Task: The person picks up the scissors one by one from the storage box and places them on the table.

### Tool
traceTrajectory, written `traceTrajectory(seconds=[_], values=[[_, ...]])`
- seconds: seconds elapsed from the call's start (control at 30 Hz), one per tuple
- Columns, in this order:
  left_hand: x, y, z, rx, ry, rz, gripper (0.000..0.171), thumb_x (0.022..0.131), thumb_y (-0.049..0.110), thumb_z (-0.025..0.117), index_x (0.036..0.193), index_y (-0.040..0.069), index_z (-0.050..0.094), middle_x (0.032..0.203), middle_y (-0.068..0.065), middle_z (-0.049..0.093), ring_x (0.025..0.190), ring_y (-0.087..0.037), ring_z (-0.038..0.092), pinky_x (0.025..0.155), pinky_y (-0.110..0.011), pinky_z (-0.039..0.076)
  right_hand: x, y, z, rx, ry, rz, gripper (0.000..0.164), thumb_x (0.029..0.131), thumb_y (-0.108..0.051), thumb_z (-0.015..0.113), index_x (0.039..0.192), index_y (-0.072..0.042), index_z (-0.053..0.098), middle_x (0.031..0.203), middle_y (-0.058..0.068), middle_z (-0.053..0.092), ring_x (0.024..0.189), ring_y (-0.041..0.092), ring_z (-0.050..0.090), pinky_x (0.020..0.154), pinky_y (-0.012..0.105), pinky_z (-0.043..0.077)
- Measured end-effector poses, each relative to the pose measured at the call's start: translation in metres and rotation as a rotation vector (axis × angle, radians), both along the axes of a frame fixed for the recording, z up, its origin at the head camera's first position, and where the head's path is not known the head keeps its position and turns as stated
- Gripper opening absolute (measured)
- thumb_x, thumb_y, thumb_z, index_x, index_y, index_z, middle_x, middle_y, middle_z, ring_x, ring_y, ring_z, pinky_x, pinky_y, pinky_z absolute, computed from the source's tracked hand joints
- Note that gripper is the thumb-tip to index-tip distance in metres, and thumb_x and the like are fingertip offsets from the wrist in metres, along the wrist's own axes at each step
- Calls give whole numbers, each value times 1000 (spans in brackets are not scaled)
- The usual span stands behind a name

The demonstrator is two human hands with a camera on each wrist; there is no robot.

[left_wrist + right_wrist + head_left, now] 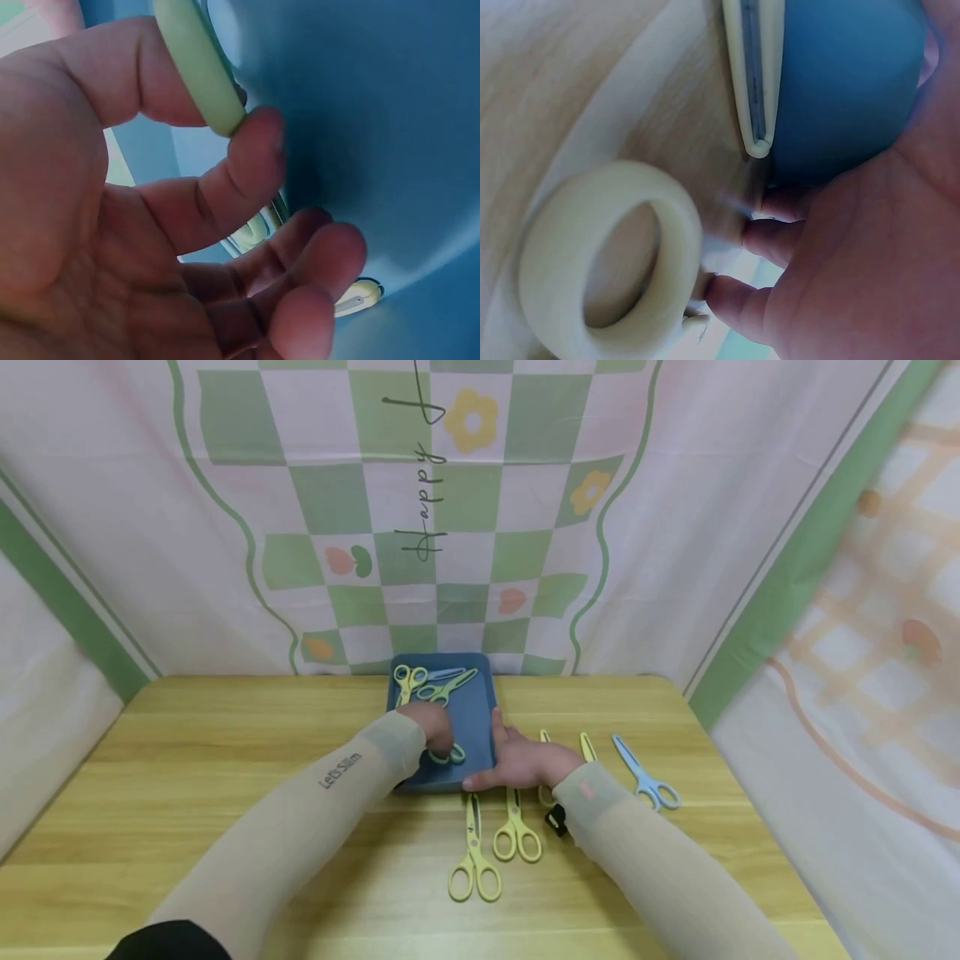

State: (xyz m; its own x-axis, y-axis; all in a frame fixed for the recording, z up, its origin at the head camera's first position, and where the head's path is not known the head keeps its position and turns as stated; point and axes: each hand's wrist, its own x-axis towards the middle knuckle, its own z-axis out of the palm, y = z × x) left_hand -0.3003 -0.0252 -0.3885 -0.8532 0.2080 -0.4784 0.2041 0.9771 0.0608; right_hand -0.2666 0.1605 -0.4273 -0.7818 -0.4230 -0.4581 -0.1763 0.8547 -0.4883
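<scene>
Inside the blue tray, my left hand pinches the green handle of a pair of scissors between thumb and forefinger. Its other fingers are bent, and the blades are hidden from the head view. Along the tray's right side lies my right hand, fingers spread and touching the wall, with nothing gripped. Yellow scissors, green scissors and blue scissors lie at the tray's far end. Just in front of the tray are two pairs of yellow scissors, one nearer and one beside my right wrist.
Blue scissors lie on the wooden table to the right. My right hand and forearm partly cover more yellow scissors. A small black object shows at my right wrist. A patterned curtain hangs behind the table.
</scene>
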Motion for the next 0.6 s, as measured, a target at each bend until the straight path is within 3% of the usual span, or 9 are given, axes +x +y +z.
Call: traceTrajectory(seconds=[0.13, 0.23, 0.33, 0.4, 0.47, 0.53, 0.6], values=[[-4, -3, -3, -10, 16, -7, 13, 92, 20, 64, 92, 11, 72, 101, -5, 64, 84, -22, 58, 73, -36, 48, -1, 0, -1, 2, 1, -4, 135, 80, -72, 67, 152, -8, -27, 162, 22, -10, 149, 34, 0, 117, 46, 14], [-8, -6, -5, -9, 33, -21, 14, 92, 14, 59, 93, 10, 72, 111, -8, 64, 87, -25, 59, 73, -37, 48, -1, -1, -1, 2, 5, -5, 134, 80, -71, 67, 152, -8, -27, 162, 22, -9, 149, 34, 0, 117, 46, 14], [-8, -9, -3, -9, 53, -33, 23, 91, 8, 55, 105, 7, 73, 130, -11, 61, 112, -33, 57, 97, -44, 44, 0, -1, 0, 3, 5, -10, 134, 80, -71, 68, 152, -8, -27, 162, 23, -9, 149, 34, 0, 117, 46, 14], [-5, -11, 1, -12, 64, -36, 29, 90, 5, 54, 113, 5, 73, 139, -13, 56, 130, -41, 44, 110, -51, 30, 0, -1, 0, 3, 5, -13, 134, 80, -71, 68, 152, -9, -27, 162, 23, -9, 149, 34, 0, 117, 46, 14], [-5, -14, 1, -3, 83, -38, 33, 88, 2, 55, 116, 5, 72, 144, -14, 52, 139, -48, 27, 114, -58, 18, 1, -1, 0, 4, 5, -14, 135, 79, -71, 68, 151, -9, -28, 162, 23, -8, 149, 34, 1, 117, 46, 14], [-4, -18, 0, 8, 99, -38, 28, 85, 1, 57, 106, 5, 75, 143, -14, 53, 139, -51, 23, 113, -60, 17, 1, -1, 0, 2, 9, -14, 135, 79, -71, 68, 151, -9, -27, 162, 24, -8, 149, 34, 1, 117, 46, 14], [-3, -22, -1, 19, 119, -52, 19, 84, 2, 58, 90, 7, 75, 136, -13, 58, 135, -49, 28, 111, -60, 21, 1, -1, 0, -1, 11, -13, 135, 79, -71, 68, 152, -8, -27, 162, 23, -8, 149, 34, 1, 117, 46, 14]])
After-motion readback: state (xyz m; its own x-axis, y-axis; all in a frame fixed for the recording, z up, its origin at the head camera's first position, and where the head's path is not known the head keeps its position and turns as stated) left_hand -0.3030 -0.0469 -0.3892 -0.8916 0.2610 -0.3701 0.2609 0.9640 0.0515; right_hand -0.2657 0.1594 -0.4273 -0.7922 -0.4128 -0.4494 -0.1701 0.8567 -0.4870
